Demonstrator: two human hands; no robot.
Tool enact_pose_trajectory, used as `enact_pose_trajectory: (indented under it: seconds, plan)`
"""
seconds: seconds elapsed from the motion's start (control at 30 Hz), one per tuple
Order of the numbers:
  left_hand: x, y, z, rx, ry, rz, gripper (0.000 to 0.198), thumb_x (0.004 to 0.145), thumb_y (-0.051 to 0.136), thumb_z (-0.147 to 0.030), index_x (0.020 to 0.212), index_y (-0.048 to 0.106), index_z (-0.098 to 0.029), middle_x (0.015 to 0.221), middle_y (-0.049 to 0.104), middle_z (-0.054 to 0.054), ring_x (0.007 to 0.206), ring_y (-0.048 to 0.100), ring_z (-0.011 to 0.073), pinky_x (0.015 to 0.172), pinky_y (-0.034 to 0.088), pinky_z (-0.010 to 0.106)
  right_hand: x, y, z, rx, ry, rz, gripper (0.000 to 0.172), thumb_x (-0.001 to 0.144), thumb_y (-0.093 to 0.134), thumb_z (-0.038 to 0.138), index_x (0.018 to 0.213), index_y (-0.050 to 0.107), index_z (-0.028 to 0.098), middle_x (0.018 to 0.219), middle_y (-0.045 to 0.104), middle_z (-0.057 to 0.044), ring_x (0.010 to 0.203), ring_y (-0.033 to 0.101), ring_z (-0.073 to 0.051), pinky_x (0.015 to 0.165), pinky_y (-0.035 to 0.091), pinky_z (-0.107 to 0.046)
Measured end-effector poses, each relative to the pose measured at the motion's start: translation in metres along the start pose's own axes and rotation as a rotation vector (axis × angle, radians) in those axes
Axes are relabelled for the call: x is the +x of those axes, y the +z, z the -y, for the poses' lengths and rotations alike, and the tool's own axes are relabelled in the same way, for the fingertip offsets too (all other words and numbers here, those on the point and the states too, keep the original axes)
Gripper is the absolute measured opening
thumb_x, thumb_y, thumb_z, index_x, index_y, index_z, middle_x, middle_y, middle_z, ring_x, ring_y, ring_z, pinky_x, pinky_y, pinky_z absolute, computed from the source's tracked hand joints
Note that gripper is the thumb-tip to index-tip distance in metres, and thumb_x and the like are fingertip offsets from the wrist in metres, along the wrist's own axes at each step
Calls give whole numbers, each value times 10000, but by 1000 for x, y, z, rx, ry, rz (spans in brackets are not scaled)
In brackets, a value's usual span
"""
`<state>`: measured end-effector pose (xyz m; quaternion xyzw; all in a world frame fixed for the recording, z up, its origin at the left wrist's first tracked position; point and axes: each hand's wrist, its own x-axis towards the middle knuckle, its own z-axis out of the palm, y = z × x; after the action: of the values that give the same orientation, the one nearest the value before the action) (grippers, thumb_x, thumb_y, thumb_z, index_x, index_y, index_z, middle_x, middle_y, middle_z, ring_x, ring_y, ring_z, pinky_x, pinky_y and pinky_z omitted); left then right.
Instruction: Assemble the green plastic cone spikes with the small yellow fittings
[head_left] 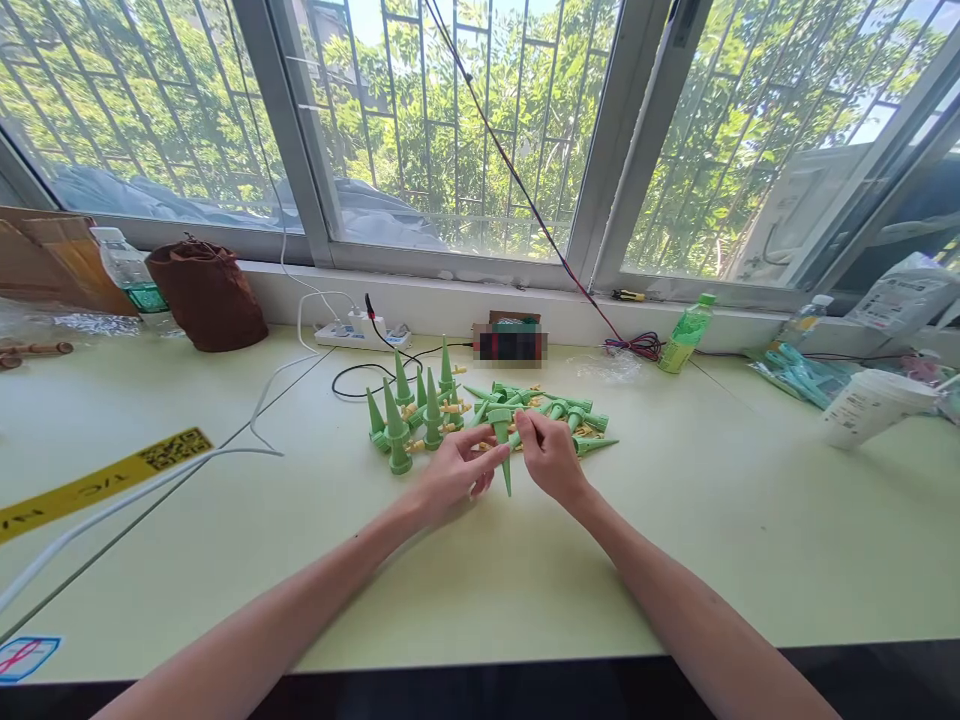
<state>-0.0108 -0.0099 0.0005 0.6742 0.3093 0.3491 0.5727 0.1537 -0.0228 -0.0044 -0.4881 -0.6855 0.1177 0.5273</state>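
Note:
My left hand (454, 470) and my right hand (550, 455) meet over the pale green table (480, 580), both pinching one green cone-shaped plastic spike (502, 445) that points down toward me. Just behind the hands lies a loose pile of green spikes (551, 408) mixed with small yellow parts. To the left of the pile several green spikes (409, 415) stand upright on their wide ends.
A white power strip (361, 333) with cables sits by the window sill. A brown bag (208, 295) and a water bottle (129, 268) stand at the back left, a green bottle (686, 335) and a white paper cup (870, 405) at the right. Yellow tape (105, 480) lies at left.

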Motion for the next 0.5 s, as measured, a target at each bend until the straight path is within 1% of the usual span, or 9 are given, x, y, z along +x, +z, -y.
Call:
enact_pose_trajectory:
  seconds: [0.17,0.3,0.4,0.5]
  plan:
    - [1,1,1,-12,-13,-29,325,776,681,-433,736,467,-192,588,503,-47,441,447,73,406,344,201,0,3,-2,27,35,-12,437,977,362,425,602,300,209,520,319,43,495,285,-111,501,232,-269]
    - [2,0,3,-26,-18,-76,314,768,687,-438,760,505,-182,672,536,-31,451,451,63,406,346,203,-1,3,-3,18,16,49,433,979,371,431,619,279,209,529,300,51,500,264,-106,502,220,-264]
    - [3,0,3,-32,-20,-91,332,755,697,-453,751,512,-178,652,534,-29,448,446,63,398,330,202,-2,3,-5,-11,-3,92,434,974,393,434,624,268,208,525,278,59,492,242,-101,497,200,-264]
    - [3,1,1,-31,-13,-89,357,738,709,-468,733,504,-177,623,520,-35,437,442,64,394,331,202,-2,4,-6,-20,-13,75,425,979,387,424,631,271,209,530,287,58,494,248,-102,501,199,-263]
